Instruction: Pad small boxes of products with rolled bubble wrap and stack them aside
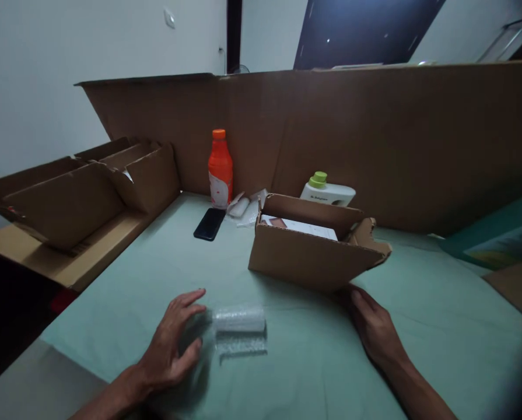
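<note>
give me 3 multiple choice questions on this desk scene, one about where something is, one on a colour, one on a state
1. Where is the phone?
A. inside the box
B. on the table in front of the bottle
C. in the right hand

2. What colour is the bottle?
A. orange
B. blue
C. black

3. How is the small box?
A. taped shut
B. crushed flat
C. open, flaps up

Answers:
1 B, the phone lies flat on the green table just before the bottle.
2 A, its body and cap are orange.
3 C, its flaps stand up and a white sheet shows inside; the right hand rests at its near side, while the left hand is at a bubble-wrap roll.
</note>
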Demonstrator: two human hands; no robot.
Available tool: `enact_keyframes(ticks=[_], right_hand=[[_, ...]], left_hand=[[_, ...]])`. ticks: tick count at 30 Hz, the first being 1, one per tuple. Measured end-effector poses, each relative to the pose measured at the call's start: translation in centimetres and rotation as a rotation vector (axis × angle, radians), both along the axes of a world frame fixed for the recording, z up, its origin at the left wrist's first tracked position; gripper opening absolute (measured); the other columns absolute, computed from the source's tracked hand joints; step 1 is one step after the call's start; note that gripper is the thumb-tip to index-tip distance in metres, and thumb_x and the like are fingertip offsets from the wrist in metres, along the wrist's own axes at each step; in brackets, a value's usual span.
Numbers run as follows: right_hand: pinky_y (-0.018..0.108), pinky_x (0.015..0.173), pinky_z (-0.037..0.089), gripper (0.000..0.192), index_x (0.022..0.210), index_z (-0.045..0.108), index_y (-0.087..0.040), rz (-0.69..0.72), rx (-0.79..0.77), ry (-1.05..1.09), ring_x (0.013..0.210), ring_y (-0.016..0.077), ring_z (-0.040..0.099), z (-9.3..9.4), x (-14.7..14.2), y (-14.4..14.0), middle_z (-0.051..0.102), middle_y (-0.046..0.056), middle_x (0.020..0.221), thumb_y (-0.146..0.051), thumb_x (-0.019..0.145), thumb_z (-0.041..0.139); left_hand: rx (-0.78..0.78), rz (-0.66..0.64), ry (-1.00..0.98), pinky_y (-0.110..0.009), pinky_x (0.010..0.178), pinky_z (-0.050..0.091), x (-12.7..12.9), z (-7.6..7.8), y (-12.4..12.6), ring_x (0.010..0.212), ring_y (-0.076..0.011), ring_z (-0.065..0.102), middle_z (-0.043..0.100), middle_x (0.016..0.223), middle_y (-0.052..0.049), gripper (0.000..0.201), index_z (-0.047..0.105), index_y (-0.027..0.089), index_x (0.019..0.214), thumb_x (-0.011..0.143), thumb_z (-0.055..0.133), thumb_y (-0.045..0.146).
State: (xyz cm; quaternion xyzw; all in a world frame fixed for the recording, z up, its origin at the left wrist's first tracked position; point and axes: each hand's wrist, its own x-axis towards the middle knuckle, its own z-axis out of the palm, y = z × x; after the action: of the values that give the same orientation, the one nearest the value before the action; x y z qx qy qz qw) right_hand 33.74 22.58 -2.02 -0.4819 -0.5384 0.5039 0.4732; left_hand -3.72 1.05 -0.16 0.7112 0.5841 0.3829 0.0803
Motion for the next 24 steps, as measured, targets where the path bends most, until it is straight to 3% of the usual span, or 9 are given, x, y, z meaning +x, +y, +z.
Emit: enact_keyframes(ticks=[3,7,11,15,17,19,21,24], right_hand=[[0.049,0.095,0.057,0.050,0.102,0.074,-0.019,-0.078,-0.019,0.028,0.094,0.0293,0.072,1.1,-0.2,-1.0,0.076,0.011,0.106,-0.060,0.074,0.074],[0.047,0.091,0.057,0.047,0.107,0.074,-0.020,-0.148,0.026,-0.268,0.089,0.0263,0.072,2.9,0.7,-4.3,0.076,0.011,0.110,-0.057,0.078,0.071],[0.047,0.097,0.054,0.034,0.100,0.075,-0.021,0.077,0.178,-0.472,0.105,0.0285,0.070,4.1,-0.2,-8.4,0.076,0.011,0.110,-0.050,0.084,0.066],[0.046,0.095,0.056,0.026,0.102,0.075,-0.021,0.355,0.372,-0.586,0.109,0.0281,0.069,4.3,-4.6,-11.0,0.074,0.014,0.116,-0.038,0.090,0.059],[0.047,0.096,0.055,0.027,0.111,0.072,-0.022,0.482,0.499,-0.674,0.113,0.0286,0.066,4.2,-7.3,-11.9,0.071,0.014,0.123,-0.030,0.088,0.062],[0.048,0.099,0.051,0.034,0.117,0.069,-0.023,0.583,0.629,-0.779,0.117,0.0295,0.062,4.0,-9.5,-12.5,0.068,0.013,0.128,-0.024,0.084,0.065],[0.049,0.098,0.049,0.028,0.111,0.071,-0.024,0.625,0.725,-0.865,0.118,0.0292,0.059,3.7,-10.8,-12.8,0.067,0.011,0.129,-0.018,0.084,0.064],[0.047,0.096,0.048,0.019,0.091,0.072,-0.022,0.616,0.779,-0.914,0.117,0.0276,0.059,3.2,-10.6,-12.4,0.068,0.010,0.125,-0.010,0.089,0.056]], left_hand=[[-0.020,0.074,-0.015,-0.053,0.103,0.049,-0.6,0.2,0.3,0.128,-0.0315,0.057,0.058,0.140,-0.014,0.050,0.051,0.027,0.135,0.086,0.056,0.020],[-0.084,-0.062,0.021,-0.055,0.110,0.044,-0.3,-0.1,0.0,0.135,-0.0328,0.049,0.049,0.149,-0.013,0.071,0.041,0.030,0.148,0.081,0.063,0.023],[-0.105,-0.133,0.009,-0.054,0.113,0.042,0.8,-0.9,0.6,0.138,-0.0323,0.046,0.047,0.152,-0.012,0.083,0.034,0.031,0.153,0.077,0.065,0.021],[-0.177,-0.047,-0.145,-0.045,0.097,0.053,2.4,-1.4,4.0,0.112,-0.0286,0.065,0.068,0.126,-0.013,0.056,0.058,0.023,0.136,0.080,0.062,0.028],[-0.257,0.057,-0.253,-0.038,0.080,0.056,3.3,-1.1,5.3,0.088,-0.0245,0.069,0.074,0.100,-0.009,0.048,0.063,0.019,0.128,0.082,0.059,0.034],[-0.379,0.138,-0.361,-0.031,0.063,0.051,3.6,-0.4,5.6,0.068,-0.0206,0.065,0.070,0.075,-0.003,0.057,0.058,0.014,0.134,0.085,0.056,0.043],[-0.539,0.142,-0.409,-0.028,0.054,0.044,3.0,0.4,5.1,0.056,-0.0192,0.060,0.062,0.060,0.002,0.068,0.050,0.009,0.141,0.087,0.051,0.051],[-0.658,0.203,-0.230,-0.029,0.057,0.043,0.5,1.7,3.5,0.054,-0.0200,0.061,0.063,0.057,0.000,0.061,0.058,0.011,0.133,0.089,0.046,0.050]])
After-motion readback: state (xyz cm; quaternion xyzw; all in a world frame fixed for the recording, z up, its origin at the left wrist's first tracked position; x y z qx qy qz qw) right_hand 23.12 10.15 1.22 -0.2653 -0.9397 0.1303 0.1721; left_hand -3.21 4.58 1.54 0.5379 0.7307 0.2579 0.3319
